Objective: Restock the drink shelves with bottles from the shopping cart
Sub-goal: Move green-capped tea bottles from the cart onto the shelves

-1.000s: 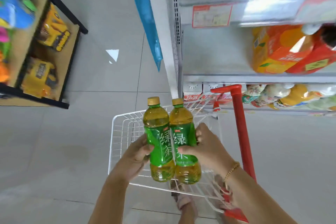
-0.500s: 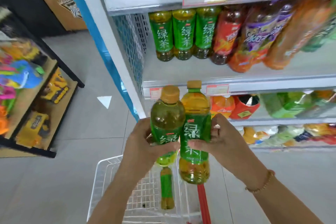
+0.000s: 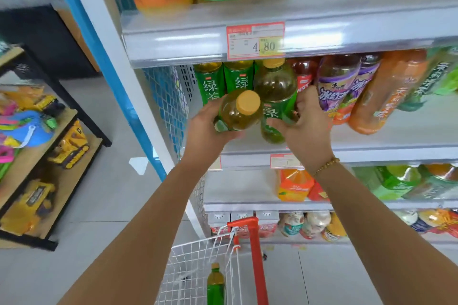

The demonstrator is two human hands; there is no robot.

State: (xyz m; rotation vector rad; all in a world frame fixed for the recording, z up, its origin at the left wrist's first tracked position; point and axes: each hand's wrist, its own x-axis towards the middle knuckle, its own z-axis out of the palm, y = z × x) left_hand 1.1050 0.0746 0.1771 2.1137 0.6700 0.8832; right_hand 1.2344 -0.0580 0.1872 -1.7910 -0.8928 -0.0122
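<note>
Left hand [image 3: 205,129] curled round left bottle [image 3: 238,114], tipped cap-first toward camera, label mostly hidden. Right hand [image 3: 306,129] grips right bottle [image 3: 275,91], upright at shelf [image 3: 409,136] front edge; whether resting there unclear. Third bottle [image 3: 215,285] in cart [image 3: 188,262], cut off below.

Two arms in view, both bare from hand to frame edge. Left hand [image 3: 205,129]: bare, wrist bare. Right hand [image 3: 306,129]: bare. Right wrist: bracelet [image 3: 326,166], single thin strand of small round beads, golden-brown, snug just behind hand. Left forearm [image 3: 148,218], right forearm [image 3: 371,218]: uncovered along whole visible length.
</note>
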